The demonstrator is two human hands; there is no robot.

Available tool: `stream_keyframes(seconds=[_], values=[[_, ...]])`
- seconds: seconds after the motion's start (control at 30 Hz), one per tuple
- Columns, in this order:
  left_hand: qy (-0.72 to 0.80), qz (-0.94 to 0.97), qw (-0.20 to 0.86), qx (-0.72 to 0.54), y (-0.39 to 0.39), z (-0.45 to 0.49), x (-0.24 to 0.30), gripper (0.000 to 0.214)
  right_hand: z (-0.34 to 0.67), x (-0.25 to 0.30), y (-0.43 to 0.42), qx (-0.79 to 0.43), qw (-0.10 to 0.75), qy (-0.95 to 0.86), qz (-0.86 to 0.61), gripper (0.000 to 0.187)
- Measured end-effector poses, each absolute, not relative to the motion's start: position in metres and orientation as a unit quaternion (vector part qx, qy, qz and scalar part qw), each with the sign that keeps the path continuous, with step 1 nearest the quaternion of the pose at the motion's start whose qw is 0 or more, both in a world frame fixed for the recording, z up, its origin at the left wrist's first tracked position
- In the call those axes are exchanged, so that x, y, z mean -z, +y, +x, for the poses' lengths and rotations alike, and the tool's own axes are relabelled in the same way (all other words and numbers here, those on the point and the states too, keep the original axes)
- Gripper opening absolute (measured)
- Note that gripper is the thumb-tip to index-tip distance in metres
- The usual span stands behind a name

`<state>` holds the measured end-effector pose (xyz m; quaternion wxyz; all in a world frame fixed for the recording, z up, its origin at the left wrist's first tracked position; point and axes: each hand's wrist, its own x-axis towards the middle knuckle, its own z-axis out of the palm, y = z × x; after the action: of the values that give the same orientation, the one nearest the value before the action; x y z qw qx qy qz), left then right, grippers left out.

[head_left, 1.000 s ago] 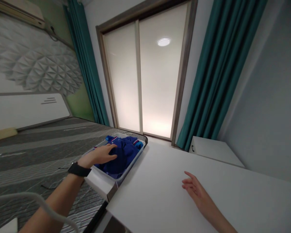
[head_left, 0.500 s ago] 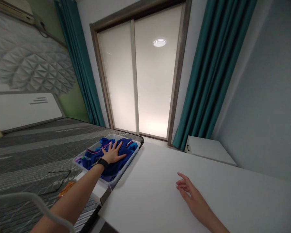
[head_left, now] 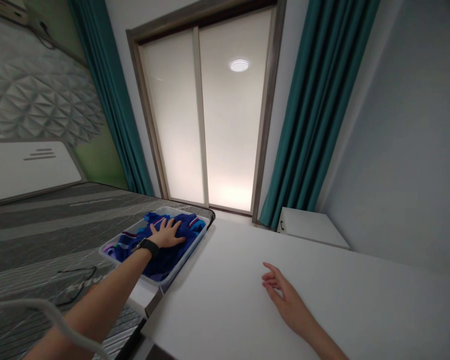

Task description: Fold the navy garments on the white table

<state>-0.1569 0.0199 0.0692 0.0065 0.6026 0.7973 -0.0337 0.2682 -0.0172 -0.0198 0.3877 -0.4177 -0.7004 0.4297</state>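
Blue clothes [head_left: 187, 242] with red-and-white striped trim fill a shallow clear plastic bin [head_left: 189, 263] left of centre. My left hand [head_left: 166, 234], a black watch on its wrist, lies on top of them with fingers spread. No cloth is gripped in it. Over the white tabletop [head_left: 221, 305], to the right of the bin, my right hand [head_left: 281, 290] hovers with loosely bent fingers, thumb apart, holding nothing. Whether it touches the surface I cannot tell.
On the left lies a bed with a grey striped cover [head_left: 52, 240], and a thin dark cord [head_left: 78, 287] rests on it. A pale curved tube [head_left: 56, 315] crosses the lower left. A white cabinet [head_left: 311, 225] stands beyond the table, near green curtains [head_left: 303, 150].
The whole view has shifted, so the bin, table and both hands appear slightly further left. My left hand still rests on the clothes, its fingers a little less spread.
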Motion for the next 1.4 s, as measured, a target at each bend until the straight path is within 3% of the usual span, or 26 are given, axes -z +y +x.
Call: stream_keyframes(seconds=[0.17, 0.33, 0.5, 0.8, 1.03, 1.4], values=[[0.677, 0.724, -0.093, -0.092, 0.018, -0.083, -0.098, 0.047, 0.27, 0.014, -0.013, -0.415, 0.41, -0.694, -0.422, 0.042], [0.485, 0.84, 0.121, -0.21, 0.001, 0.032, -0.084, 0.033, 0.287, 0.014, 0.001, -0.313, 0.42, -0.729, -0.442, 0.035], [0.417, 0.849, 0.218, -0.24, 0.003, 0.104, -0.032, 0.025, 0.312, 0.013, 0.009, -0.154, 0.31, -0.796, -0.497, 0.038], [0.406, 0.836, 0.205, -0.308, 0.014, 0.105, 0.004, 0.021, 0.31, 0.019, 0.008, -0.089, 0.24, -0.81, -0.527, 0.037], [0.421, 0.828, 0.2, -0.311, 0.012, 0.109, 0.002, 0.02, 0.3, 0.016, 0.002, -0.059, 0.138, -0.822, -0.549, 0.051], [0.418, 0.828, 0.211, -0.309, 0.016, 0.106, 0.005, 0.022, 0.319, 0.008, -0.004, -0.162, 0.116, -0.831, -0.519, 0.052]])
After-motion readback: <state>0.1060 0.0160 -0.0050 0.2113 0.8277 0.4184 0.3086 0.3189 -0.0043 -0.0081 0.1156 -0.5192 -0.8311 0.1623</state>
